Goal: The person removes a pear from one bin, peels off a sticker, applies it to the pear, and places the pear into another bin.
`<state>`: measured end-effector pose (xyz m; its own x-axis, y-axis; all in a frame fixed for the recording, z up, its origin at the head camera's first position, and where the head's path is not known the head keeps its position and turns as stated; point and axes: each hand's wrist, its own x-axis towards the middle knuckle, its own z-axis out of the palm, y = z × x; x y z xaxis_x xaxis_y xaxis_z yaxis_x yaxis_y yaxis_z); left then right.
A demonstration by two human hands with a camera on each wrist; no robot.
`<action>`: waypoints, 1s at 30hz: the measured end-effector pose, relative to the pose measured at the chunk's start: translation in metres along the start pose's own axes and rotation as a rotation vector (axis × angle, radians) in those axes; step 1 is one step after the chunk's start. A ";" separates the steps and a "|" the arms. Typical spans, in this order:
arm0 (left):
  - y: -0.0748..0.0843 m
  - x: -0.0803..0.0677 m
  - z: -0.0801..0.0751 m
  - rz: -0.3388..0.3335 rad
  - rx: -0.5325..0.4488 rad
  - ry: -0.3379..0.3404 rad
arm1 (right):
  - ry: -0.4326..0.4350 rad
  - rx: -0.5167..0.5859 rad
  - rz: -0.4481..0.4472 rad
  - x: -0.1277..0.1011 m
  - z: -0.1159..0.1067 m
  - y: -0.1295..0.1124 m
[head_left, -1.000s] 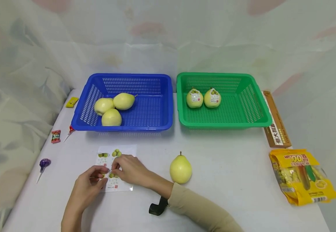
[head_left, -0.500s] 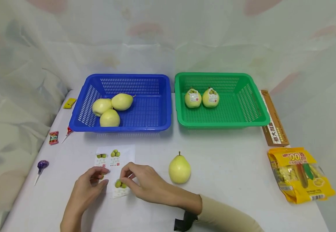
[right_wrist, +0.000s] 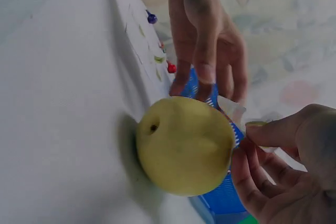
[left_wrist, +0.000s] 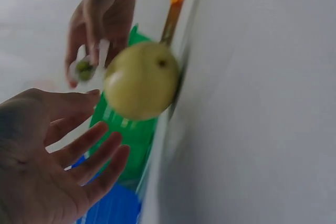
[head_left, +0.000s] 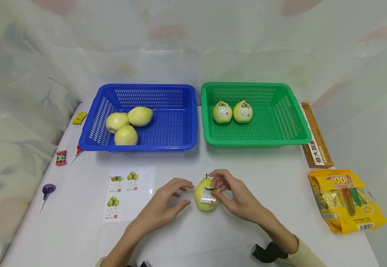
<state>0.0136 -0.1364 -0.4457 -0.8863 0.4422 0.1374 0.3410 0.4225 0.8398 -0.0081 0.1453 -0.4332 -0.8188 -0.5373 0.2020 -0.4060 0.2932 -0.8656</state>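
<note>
A yellow-green pear (head_left: 200, 193) stands on the white table between both hands, its stem up. My right hand (head_left: 235, 194) pinches a printed sticker (head_left: 208, 196) between thumb and fingers, at the pear's upper right side. In the right wrist view the sticker (right_wrist: 231, 109) stands off beside the pear (right_wrist: 186, 148). My left hand (head_left: 165, 202) is left of the pear, fingers spread and apart from it, holding nothing. In the left wrist view its fingers (left_wrist: 102, 166) lie relaxed below the pear. To the left lies the sticker sheet (head_left: 135, 207), bearing three pear stickers.
Behind stand a blue basket (head_left: 166, 147) with three pears and a green basket (head_left: 263, 142) with two stickered pears. A brown box (head_left: 317, 137) and a yellow snack bag (head_left: 347, 202) lie at right. Lollipops, such as a purple one (head_left: 48, 189), and wrapped candies lie along the left edge.
My right hand has peeled one sticker off the sheet and carried it right to the pear. My left hand has left the sheet and moved right to the pear's left side.
</note>
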 end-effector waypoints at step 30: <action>0.005 0.023 0.023 -0.027 -0.141 -0.129 | -0.044 0.153 -0.076 -0.005 0.000 0.029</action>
<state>0.0017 -0.1062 -0.4504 -0.8441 0.5336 0.0529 0.2621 0.3245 0.9089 -0.0153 0.1568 -0.4590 -0.7685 -0.5882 0.2519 -0.3964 0.1287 -0.9090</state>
